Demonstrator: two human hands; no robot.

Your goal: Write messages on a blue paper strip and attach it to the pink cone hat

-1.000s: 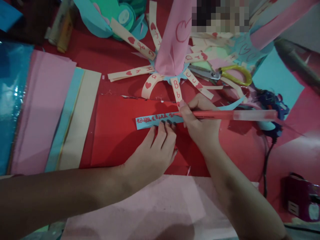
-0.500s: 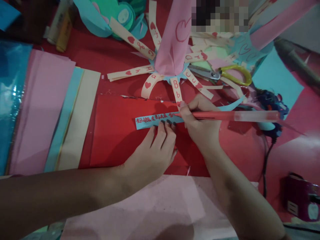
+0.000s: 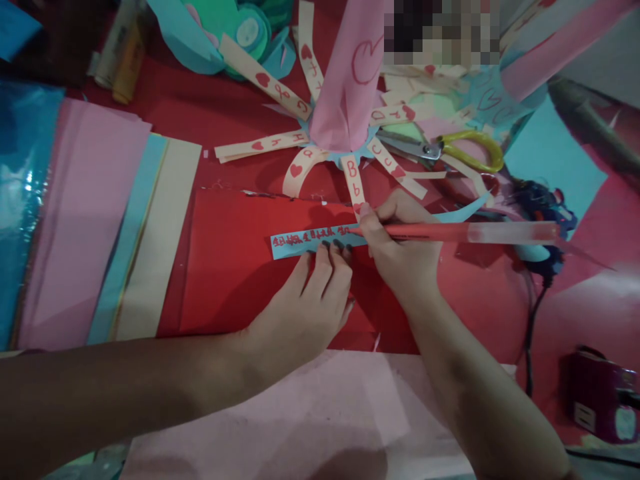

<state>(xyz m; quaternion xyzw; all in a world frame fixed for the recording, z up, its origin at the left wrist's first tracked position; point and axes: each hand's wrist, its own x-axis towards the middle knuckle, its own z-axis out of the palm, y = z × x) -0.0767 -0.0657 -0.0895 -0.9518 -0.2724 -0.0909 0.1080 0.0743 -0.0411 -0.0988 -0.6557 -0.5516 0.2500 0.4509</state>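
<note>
On a red sheet [image 3: 230, 273] lies a narrow blue paper strip [image 3: 290, 251] with small red writing along its left part. My left hand [image 3: 310, 300] rests palm down, fingers stretched out flat, its fingertips pressing the strip's lower edge. With closed fingers my right hand [image 3: 407, 250] grips a red pen [image 3: 435, 232], whose tip touches the strip just right of the writing. The strip's right part passes under my right hand, and its curled end shows beyond. The pen's clear back end points right.
Behind the sheet stands a pink paper cone [image 3: 345, 87] ringed by lettered cream strips. Yellow-handled scissors [image 3: 470, 148] lie to its right. Stacked coloured papers [image 3: 90, 220] lie left. A dark cable [image 3: 531, 333] and a purple box-shaped object [image 3: 600, 393] are at right.
A little more red writing shows at the pen tip, which has shifted very slightly to the right. My left hand keeps its place on the strip.
</note>
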